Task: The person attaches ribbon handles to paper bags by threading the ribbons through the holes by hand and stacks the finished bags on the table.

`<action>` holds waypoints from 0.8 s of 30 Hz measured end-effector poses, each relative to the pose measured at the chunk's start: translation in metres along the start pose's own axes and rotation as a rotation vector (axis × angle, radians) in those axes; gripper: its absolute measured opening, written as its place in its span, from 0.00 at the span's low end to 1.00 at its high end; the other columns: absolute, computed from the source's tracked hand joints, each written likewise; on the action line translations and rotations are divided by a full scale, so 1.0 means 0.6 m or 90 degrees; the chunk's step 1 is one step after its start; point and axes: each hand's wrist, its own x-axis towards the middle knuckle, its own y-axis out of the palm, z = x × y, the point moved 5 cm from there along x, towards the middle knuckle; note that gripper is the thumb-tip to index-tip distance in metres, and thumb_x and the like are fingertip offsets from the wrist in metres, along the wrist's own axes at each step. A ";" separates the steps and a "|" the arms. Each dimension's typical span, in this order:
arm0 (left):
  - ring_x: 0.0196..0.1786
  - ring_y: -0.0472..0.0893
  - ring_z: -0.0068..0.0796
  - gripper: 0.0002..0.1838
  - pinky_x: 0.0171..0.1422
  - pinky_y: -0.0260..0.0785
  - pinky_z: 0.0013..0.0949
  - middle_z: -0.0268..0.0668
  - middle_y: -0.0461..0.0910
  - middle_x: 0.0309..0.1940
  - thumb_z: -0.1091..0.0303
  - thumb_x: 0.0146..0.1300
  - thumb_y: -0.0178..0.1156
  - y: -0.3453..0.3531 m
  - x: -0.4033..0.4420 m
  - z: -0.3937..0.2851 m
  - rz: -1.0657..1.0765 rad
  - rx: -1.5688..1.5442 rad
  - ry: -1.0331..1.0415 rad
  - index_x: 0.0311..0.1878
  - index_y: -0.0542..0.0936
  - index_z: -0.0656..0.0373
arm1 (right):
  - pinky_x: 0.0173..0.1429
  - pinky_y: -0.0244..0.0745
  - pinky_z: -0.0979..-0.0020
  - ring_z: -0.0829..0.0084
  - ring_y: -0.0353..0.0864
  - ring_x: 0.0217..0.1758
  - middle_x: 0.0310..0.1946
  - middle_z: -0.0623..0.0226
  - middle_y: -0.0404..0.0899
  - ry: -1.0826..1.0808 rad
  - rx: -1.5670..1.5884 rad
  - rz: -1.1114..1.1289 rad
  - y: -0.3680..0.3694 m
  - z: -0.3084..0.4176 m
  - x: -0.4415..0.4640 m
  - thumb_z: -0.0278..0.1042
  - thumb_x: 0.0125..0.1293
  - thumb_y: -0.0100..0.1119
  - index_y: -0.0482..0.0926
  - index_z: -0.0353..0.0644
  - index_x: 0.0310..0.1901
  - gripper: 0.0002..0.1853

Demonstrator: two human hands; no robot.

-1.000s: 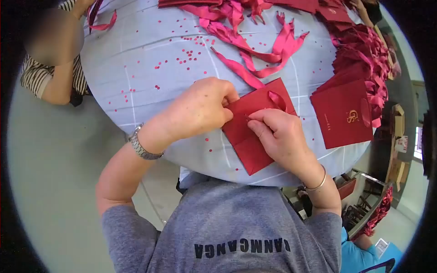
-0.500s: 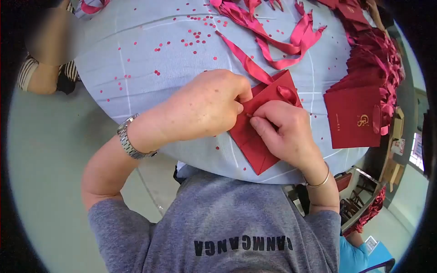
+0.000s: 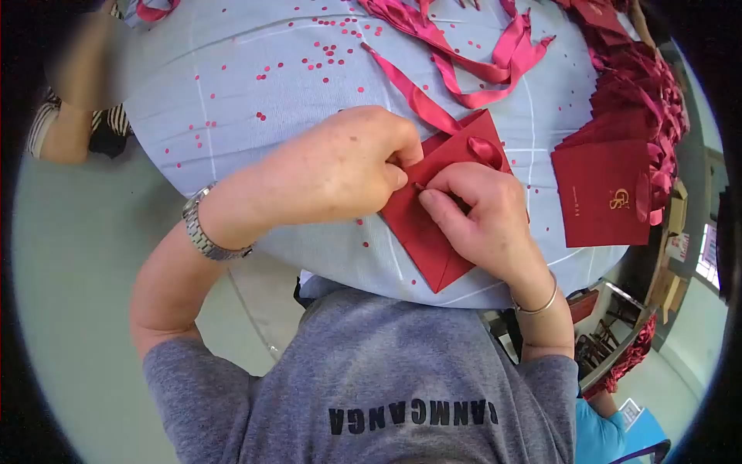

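A red paper bag lies tilted on the cloth-covered table in front of me, with a pink ribbon loop near its upper edge. My left hand, with a watch at the wrist, is closed at the bag's left edge, its fingertips curled out of sight. My right hand rests over the bag, thumb and forefinger pinched on a small dark ribbon tip at the bag's face. Just beyond the bag, a long pink ribbon runs across the cloth.
Small red dots are scattered over the light blue tablecloth. More ribbons lie at the far side. At the right stands a row of red bags with gold print. Another person's arm is at the left, and a person in blue at the lower right.
The view has shifted, so the ribbons and bag row appear further up and right. Both hands stay at the bag, the left still closed, the right still pinched.
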 end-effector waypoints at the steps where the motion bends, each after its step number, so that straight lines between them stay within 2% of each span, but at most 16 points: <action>1: 0.32 0.81 0.34 0.08 0.38 0.71 0.35 0.45 0.81 0.28 0.77 0.53 0.60 0.000 0.000 0.003 0.012 -0.027 -0.045 0.38 0.77 0.68 | 0.32 0.71 0.67 0.64 0.79 0.26 0.24 0.60 0.79 0.009 -0.005 0.002 0.000 0.000 0.001 0.30 0.55 0.64 0.80 0.37 0.30 0.05; 5: 0.31 0.81 0.30 0.09 0.37 0.72 0.33 0.44 0.81 0.28 0.78 0.52 0.61 0.002 0.001 0.003 0.015 -0.027 -0.060 0.38 0.78 0.69 | 0.30 0.70 0.66 0.65 0.78 0.23 0.21 0.58 0.77 0.095 0.002 0.064 0.002 0.001 0.012 0.32 0.56 0.63 0.80 0.36 0.29 0.07; 11: 0.30 0.83 0.36 0.07 0.37 0.74 0.35 0.47 0.81 0.26 0.79 0.52 0.58 0.008 -0.008 -0.017 -0.063 0.035 -0.021 0.36 0.78 0.70 | 0.29 0.69 0.66 0.67 0.76 0.21 0.19 0.57 0.77 0.133 -0.001 0.101 0.007 -0.001 0.021 0.32 0.55 0.62 0.80 0.35 0.28 0.08; 14: 0.30 0.83 0.39 0.07 0.36 0.74 0.37 0.49 0.80 0.25 0.78 0.53 0.57 0.004 -0.011 -0.021 -0.093 0.044 -0.008 0.35 0.79 0.69 | 0.29 0.69 0.66 0.64 0.77 0.22 0.19 0.57 0.77 0.105 0.014 0.105 0.001 -0.004 0.018 0.32 0.55 0.62 0.80 0.36 0.28 0.07; 16: 0.29 0.82 0.41 0.08 0.34 0.72 0.38 0.50 0.80 0.25 0.76 0.53 0.56 0.003 -0.015 -0.015 -0.033 0.097 -0.076 0.36 0.79 0.69 | 0.30 0.71 0.65 0.61 0.78 0.25 0.22 0.58 0.78 -0.024 0.012 0.111 0.003 0.000 0.009 0.30 0.55 0.63 0.80 0.37 0.28 0.06; 17: 0.29 0.82 0.41 0.08 0.34 0.72 0.38 0.50 0.80 0.25 0.76 0.53 0.56 0.001 -0.016 -0.011 -0.034 0.099 -0.079 0.36 0.79 0.69 | 0.30 0.71 0.65 0.61 0.78 0.25 0.22 0.58 0.78 -0.026 0.016 0.110 0.003 -0.004 0.005 0.30 0.55 0.63 0.80 0.37 0.28 0.06; 19: 0.30 0.81 0.42 0.08 0.35 0.71 0.40 0.51 0.79 0.26 0.75 0.55 0.57 0.002 -0.014 -0.006 -0.036 0.102 -0.044 0.37 0.78 0.68 | 0.32 0.72 0.65 0.60 0.79 0.28 0.25 0.59 0.79 -0.137 0.040 0.076 -0.001 0.004 -0.005 0.28 0.55 0.64 0.80 0.37 0.30 0.04; 20: 0.30 0.81 0.42 0.08 0.35 0.71 0.40 0.51 0.79 0.26 0.75 0.55 0.57 0.002 -0.014 -0.006 -0.035 0.102 -0.046 0.37 0.78 0.68 | 0.32 0.72 0.65 0.60 0.79 0.28 0.25 0.59 0.79 -0.138 0.042 0.076 0.001 0.004 -0.007 0.28 0.55 0.64 0.80 0.37 0.30 0.04; 22: 0.37 0.82 0.50 0.09 0.46 0.73 0.46 0.51 0.81 0.35 0.73 0.56 0.56 0.005 -0.014 -0.006 -0.022 0.122 -0.050 0.39 0.80 0.66 | 0.33 0.73 0.65 0.60 0.80 0.30 0.27 0.59 0.79 -0.131 0.036 0.062 0.000 0.002 -0.010 0.27 0.56 0.65 0.79 0.37 0.30 0.04; 24: 0.36 0.82 0.47 0.10 0.44 0.73 0.44 0.51 0.81 0.35 0.72 0.58 0.56 0.005 -0.013 -0.008 0.005 0.071 -0.094 0.40 0.80 0.66 | 0.33 0.73 0.66 0.60 0.80 0.29 0.26 0.59 0.79 -0.115 0.042 0.055 0.002 0.000 -0.011 0.27 0.56 0.65 0.79 0.37 0.30 0.05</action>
